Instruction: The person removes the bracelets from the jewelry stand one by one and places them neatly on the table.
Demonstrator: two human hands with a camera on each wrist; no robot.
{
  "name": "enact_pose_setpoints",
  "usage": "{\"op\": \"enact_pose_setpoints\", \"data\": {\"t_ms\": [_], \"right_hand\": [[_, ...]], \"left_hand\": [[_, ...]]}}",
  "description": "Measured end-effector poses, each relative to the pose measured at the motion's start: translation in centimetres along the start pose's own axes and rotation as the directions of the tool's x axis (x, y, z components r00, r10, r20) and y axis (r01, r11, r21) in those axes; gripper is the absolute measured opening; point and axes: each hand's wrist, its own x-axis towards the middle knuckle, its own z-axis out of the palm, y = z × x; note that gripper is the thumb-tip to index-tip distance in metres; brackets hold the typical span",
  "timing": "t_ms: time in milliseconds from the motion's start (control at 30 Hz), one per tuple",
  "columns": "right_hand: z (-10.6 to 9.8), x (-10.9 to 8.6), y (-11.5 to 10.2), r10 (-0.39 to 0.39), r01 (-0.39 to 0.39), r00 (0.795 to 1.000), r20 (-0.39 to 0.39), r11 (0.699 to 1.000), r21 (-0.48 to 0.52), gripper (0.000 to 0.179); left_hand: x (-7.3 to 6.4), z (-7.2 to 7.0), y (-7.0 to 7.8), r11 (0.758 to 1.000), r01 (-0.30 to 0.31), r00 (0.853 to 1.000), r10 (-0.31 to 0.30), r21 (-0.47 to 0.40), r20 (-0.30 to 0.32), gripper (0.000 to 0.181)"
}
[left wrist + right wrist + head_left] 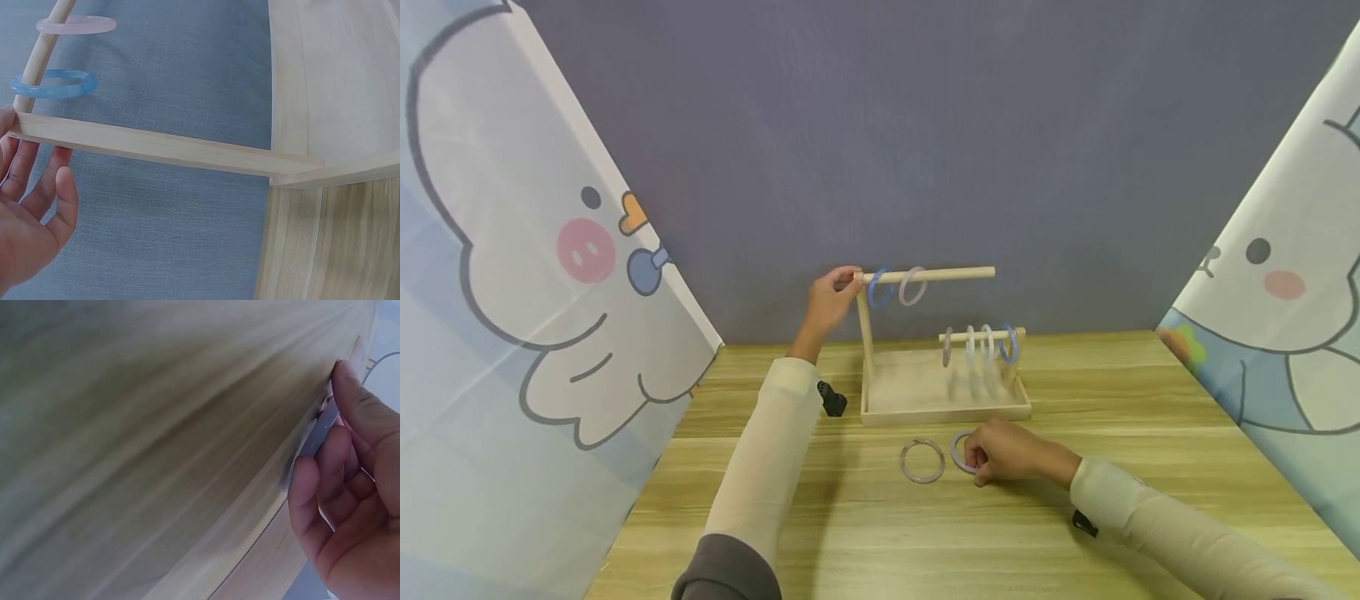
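A wooden bangle stand has a tall post and a lower one, each carrying a rod. My left hand grips the tall post's top corner, its fingers spread around the wood in the left wrist view. Beside it on the upper rod hang a blue bangle and a pale pink bangle. With its fingertips my right hand pinches a lavender bangle at the tabletop in front of the stand. The fingers partly hide that ring. A brownish translucent bangle lies just left of it.
On the lower rod hang a greyish-brown bangle, two whitish ones and a blue one. A small black object lies left of the stand; another black item shows by the right sleeve. A grey wall stands behind.
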Motion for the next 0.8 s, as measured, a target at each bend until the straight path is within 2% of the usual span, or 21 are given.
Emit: {"op": "enact_pose_setpoints", "data": {"t_ms": [133, 367, 600, 800], "right_hand": [[-0.4, 0.1, -0.2, 0.008, -0.008, 1.000, 0.014, 1.000, 0.005, 0.024], [-0.8, 0.1, -0.5, -0.038, 0.038, 0.999, 0.004, 0.999, 0.001, 0.024], [-1.2, 0.1, -0.2, 0.004, -0.006, 0.999, 0.036, 0.999, 0.050, 0.019], [-2.7, 0.6, -0.2, 0.000, 0.000, 1.000, -0.014, 0.999, 0.049, 0.012]], "left_hand": [[0.1, -0.1, 0.2, 1.000, 0.000, 1.000, 0.000, -0.011, -0.006, 0.035], [0.4, -0.1, 0.2, 1.000, -0.016, 1.000, 0.016, -0.012, -0.004, 0.036], [0.2, 0.1, -0.1, 1.000, -0.003, 1.000, 0.003, -0.012, 0.000, 0.035], [0.1, 0.1, -0.1, 1.000, -0.009, 1.000, 0.008, -0.028, -0.004, 0.034]]}}
